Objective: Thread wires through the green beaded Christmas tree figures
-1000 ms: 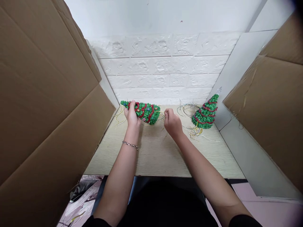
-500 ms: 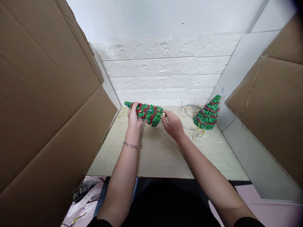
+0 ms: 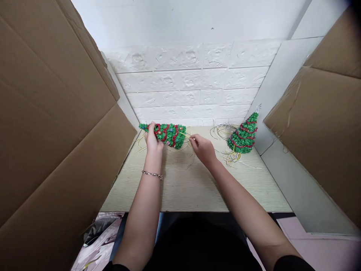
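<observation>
My left hand [image 3: 153, 139] is wrapped round a small green Christmas tree [image 3: 172, 135] with red garlands and coloured balls. The tree lies on its side in the air, tip to the left and base to the right. Just right of the base, my right hand [image 3: 203, 148] pinches a thin yellow wire [image 3: 185, 134] between thumb and fingertips. More thin wires [image 3: 191, 148] hang between the base and the hand. The wire's far end at the tree is too small to make out.
A second decorated tree [image 3: 244, 133] stands tilted on the table [image 3: 194, 188] at the right, with wires [image 3: 234, 158] around its base. Cardboard walls [image 3: 107, 143] rise on the left and right [image 3: 316, 124]. A white brick-pattern wall [image 3: 186, 81] closes the back.
My right hand has drawn away from the tree's base, and a length of yellow wire now shows between them. The whole view has shifted slightly, moving everything a little left.
</observation>
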Tool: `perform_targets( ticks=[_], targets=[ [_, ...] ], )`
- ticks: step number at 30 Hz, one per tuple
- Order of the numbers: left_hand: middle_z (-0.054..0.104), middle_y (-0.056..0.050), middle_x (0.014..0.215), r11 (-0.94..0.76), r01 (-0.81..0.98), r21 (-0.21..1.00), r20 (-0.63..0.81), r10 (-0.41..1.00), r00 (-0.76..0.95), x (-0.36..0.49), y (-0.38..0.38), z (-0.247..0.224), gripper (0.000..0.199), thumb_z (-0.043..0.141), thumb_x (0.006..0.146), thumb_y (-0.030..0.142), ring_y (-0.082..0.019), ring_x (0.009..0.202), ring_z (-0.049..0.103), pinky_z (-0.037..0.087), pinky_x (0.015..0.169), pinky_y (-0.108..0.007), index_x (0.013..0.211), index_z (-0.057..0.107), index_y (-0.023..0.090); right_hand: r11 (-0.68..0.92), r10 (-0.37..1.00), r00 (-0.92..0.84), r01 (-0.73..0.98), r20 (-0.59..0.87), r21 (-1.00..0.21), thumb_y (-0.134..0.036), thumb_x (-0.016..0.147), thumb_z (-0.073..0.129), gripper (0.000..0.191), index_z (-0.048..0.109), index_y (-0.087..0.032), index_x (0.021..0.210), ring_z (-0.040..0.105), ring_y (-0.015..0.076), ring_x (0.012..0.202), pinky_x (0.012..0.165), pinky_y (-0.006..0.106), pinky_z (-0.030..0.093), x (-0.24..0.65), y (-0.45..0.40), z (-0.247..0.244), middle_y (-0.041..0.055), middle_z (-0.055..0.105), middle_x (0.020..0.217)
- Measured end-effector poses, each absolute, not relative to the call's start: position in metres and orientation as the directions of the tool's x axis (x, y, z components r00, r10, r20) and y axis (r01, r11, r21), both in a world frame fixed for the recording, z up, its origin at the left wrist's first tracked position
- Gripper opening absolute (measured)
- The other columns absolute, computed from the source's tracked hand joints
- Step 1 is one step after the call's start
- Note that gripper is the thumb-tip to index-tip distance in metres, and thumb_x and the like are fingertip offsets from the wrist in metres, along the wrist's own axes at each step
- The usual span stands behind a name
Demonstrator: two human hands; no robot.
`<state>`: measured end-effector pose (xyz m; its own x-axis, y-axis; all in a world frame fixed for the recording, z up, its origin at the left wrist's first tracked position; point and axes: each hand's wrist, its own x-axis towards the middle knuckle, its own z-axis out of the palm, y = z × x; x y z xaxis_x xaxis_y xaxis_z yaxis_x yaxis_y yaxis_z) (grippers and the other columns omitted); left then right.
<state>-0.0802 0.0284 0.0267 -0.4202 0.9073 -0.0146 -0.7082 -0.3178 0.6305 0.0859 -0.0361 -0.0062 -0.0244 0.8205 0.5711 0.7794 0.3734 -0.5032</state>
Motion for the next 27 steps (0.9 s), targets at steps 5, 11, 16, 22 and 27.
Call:
perform_targets(
  ticks=[5,11,16,22,27],
  targets=[
    [0.058,0.004,0.061,-0.361,-0.667,0.652,0.092,0.910,-0.403,-0.072,0.026,0.026,0.028,0.075,0.054,0.026,-0.009,0.052,0.054,0.045,0.055,-0.024,0.067,0.052,0.016,0.490,0.749,-0.015,0.686,0.662,-0.538,-0.027,0.088,0.041,0.020,0.057,-0.017,0.082,0.056,0.0157,0.072,0.065,0.024,0.037,0.088,-0.030,-0.009,0.0049,0.063,0.077],
    [0.058,0.004,0.058,-0.212,-0.688,0.694,0.077,0.972,-0.222,-0.065,0.021,0.025,0.027,0.076,0.052,0.026,-0.008,0.050,0.053,0.044,0.052,-0.022,0.065,0.054,0.016,0.545,0.765,-0.015,0.547,0.644,-0.635,-0.029,0.085,0.041,0.018,0.054,-0.019,0.077,0.052,0.0134,0.067,0.064,0.024,0.037,0.085,-0.031,-0.010,0.0032,0.061,0.078],
    [0.058,0.004,0.057,-0.145,-0.725,0.673,0.022,0.984,-0.176,-0.069,0.023,0.023,0.022,0.072,0.059,0.026,-0.009,0.048,0.054,0.045,0.052,-0.023,0.064,0.053,0.017,0.383,0.905,0.163,0.085,0.392,-0.920,-0.041,0.079,0.043,0.026,0.050,-0.018,0.069,0.040,0.0092,0.047,0.049,0.022,0.034,0.081,-0.031,-0.004,-0.0032,0.045,0.054],
    [0.059,0.004,0.055,-0.077,-0.778,0.624,-0.054,0.988,-0.141,-0.072,0.024,0.026,0.021,0.068,0.065,0.031,-0.012,0.052,0.057,0.048,0.057,-0.026,0.064,0.053,0.017,0.085,0.996,-0.004,-0.118,0.086,-0.989,-0.036,0.066,0.047,0.022,0.056,-0.015,0.067,0.032,0.0053,0.036,0.037,0.022,0.022,0.086,-0.024,0.000,-0.0036,0.048,0.051],
    [0.059,0.002,0.054,-0.037,-0.780,0.625,-0.066,0.993,-0.100,-0.071,0.024,0.027,0.021,0.067,0.066,0.032,-0.013,0.050,0.057,0.048,0.058,-0.028,0.062,0.053,0.017,0.196,0.975,-0.099,-0.063,0.201,-0.979,-0.039,0.066,0.052,0.025,0.057,-0.017,0.076,0.029,0.0045,0.041,0.040,0.020,0.020,0.083,-0.027,-0.002,-0.0060,0.044,0.051]
  ],
)
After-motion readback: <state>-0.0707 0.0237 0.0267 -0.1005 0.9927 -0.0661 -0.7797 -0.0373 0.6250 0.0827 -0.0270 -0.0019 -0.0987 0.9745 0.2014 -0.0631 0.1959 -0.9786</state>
